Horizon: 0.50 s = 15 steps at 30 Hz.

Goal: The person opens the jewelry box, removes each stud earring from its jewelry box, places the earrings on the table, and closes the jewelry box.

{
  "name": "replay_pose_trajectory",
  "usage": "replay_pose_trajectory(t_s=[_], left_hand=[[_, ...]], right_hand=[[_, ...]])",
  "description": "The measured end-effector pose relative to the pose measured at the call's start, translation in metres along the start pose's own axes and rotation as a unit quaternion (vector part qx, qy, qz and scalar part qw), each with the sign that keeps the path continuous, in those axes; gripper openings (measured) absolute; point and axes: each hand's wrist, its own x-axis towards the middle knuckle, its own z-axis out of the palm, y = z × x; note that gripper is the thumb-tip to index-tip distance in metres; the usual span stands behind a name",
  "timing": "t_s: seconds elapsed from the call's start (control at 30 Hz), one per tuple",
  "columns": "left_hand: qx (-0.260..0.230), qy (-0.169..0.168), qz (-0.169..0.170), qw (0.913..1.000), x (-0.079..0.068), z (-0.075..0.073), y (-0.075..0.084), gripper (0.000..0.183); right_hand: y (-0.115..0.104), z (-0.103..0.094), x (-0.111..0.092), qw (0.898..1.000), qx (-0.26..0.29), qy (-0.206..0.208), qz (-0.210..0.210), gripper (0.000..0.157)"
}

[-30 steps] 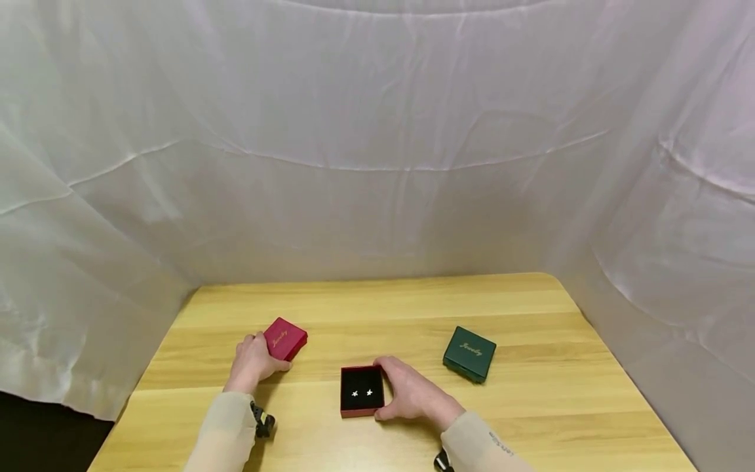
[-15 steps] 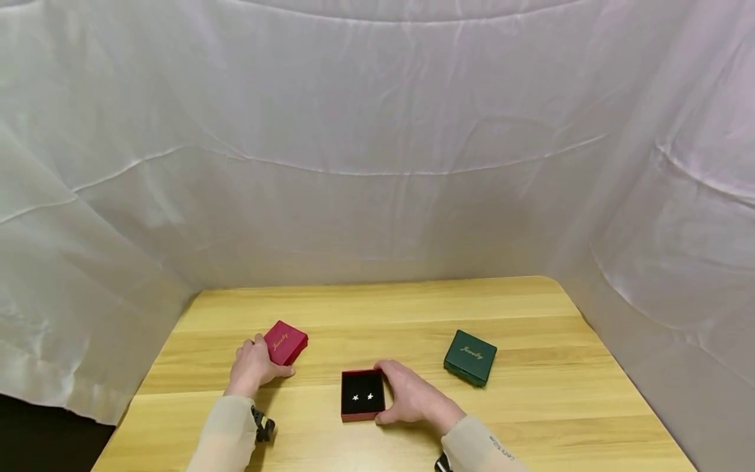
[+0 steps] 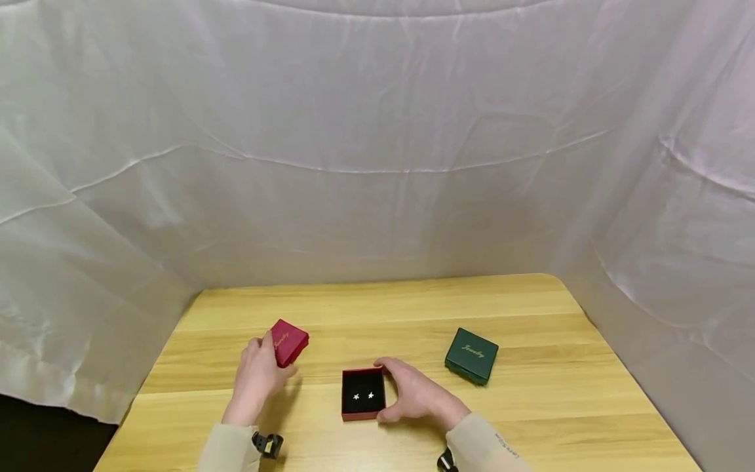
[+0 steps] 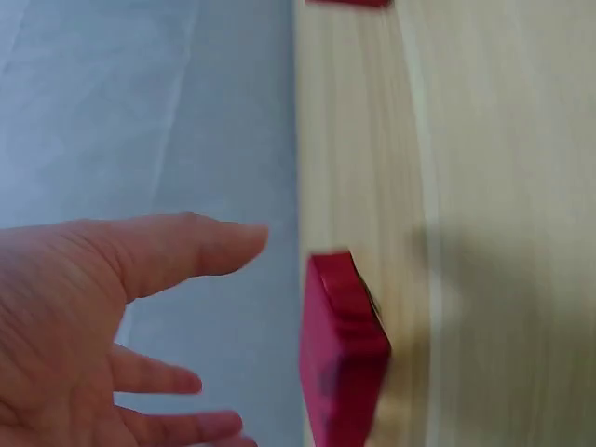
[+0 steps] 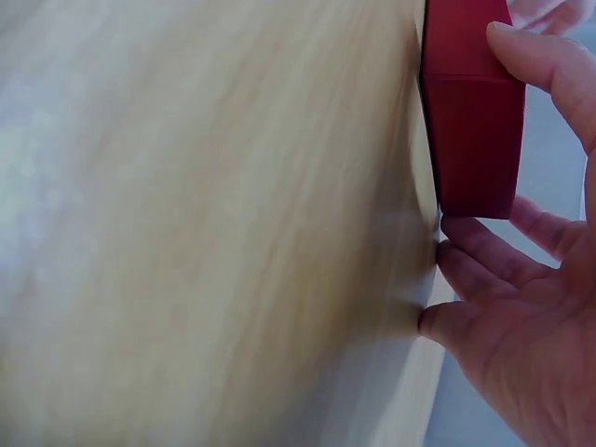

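In the head view, a crimson jewelry box lid [image 3: 290, 342] with gold lettering lies on the table at left. My left hand [image 3: 258, 375] is close beside it; the left wrist view shows thumb and fingers spread apart, with a gap to the lid [image 4: 343, 349]. An open red jewelry box [image 3: 362, 415] stands front and centre, lined in black, with a pair of small star-shaped earrings [image 3: 370, 395] on the lining. My right hand [image 3: 415, 392] holds its right side between thumb and fingers. The right wrist view has the thumb against the red wall [image 5: 473, 140].
A closed dark green jewelry box [image 3: 472, 356] lettered in gold sits on the wooden table [image 3: 377, 308], right of the red one. Pale cloth [image 3: 377, 216] hangs behind the table and along both sides. Black wrist cameras are strapped at both sleeves.
My left hand has let go of the crimson lid and drawn slightly back toward the near edge. The right hand and the open box have stayed in place.
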Motion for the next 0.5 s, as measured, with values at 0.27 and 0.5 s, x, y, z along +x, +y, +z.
replay_pose_trajectory(t_s=[0.27,0.5], left_hand=[[-0.031,0.001,0.075,0.9967,-0.018,0.009,0.029,0.066],[-0.095,-0.005,0.134,0.9864,-0.030,0.023,0.043,0.044]], right_hand=[[0.001,0.001,-0.001,1.000,0.003,0.010,-0.017,0.081],[0.002,0.001,0.000,1.000,0.004,0.012,-0.026,0.079]])
